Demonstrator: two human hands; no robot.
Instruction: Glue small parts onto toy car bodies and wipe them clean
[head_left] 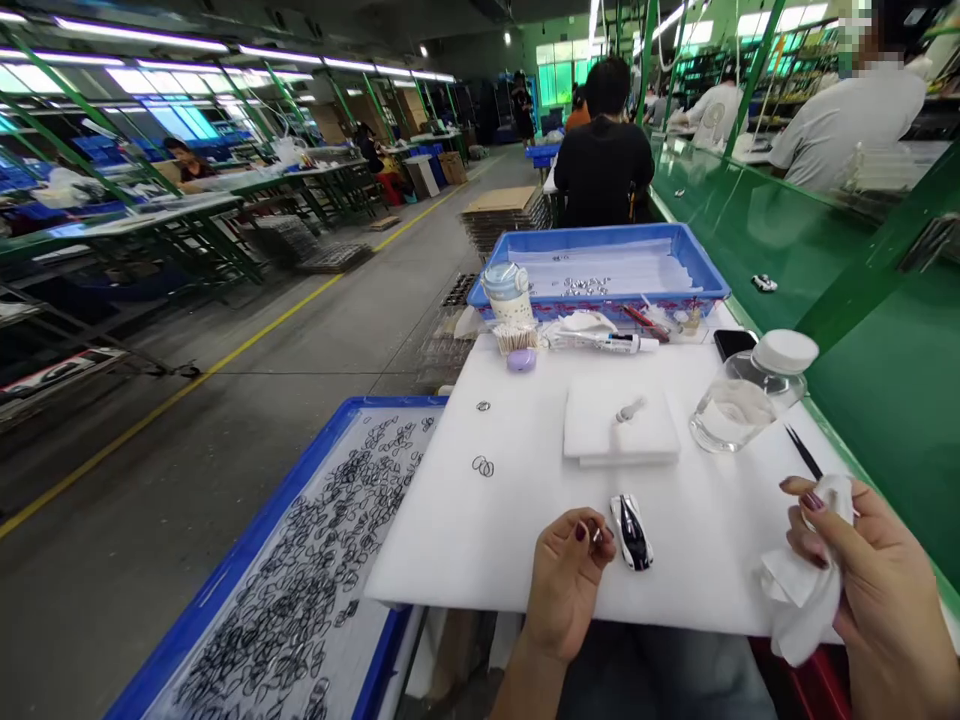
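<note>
My left hand is pinched on a small dark, shiny piece, mostly covered by the fingertips; its kind I cannot make out. Just right of those fingers a white and black toy car rests on the white foam work surface. At the right edge, my right hand is closed on a crumpled white cloth. Black tweezers run up to its fingers; whether the hand grips them too is hidden. Several thin black rings lie on the foam, left of my left hand.
A white foam block carries a small whitish piece. Beside it stand a clear jar with liquid and a white-capped bottle. Behind are a tube, cotton swabs and a blue tray. Another blue-rimmed tray holds many rings.
</note>
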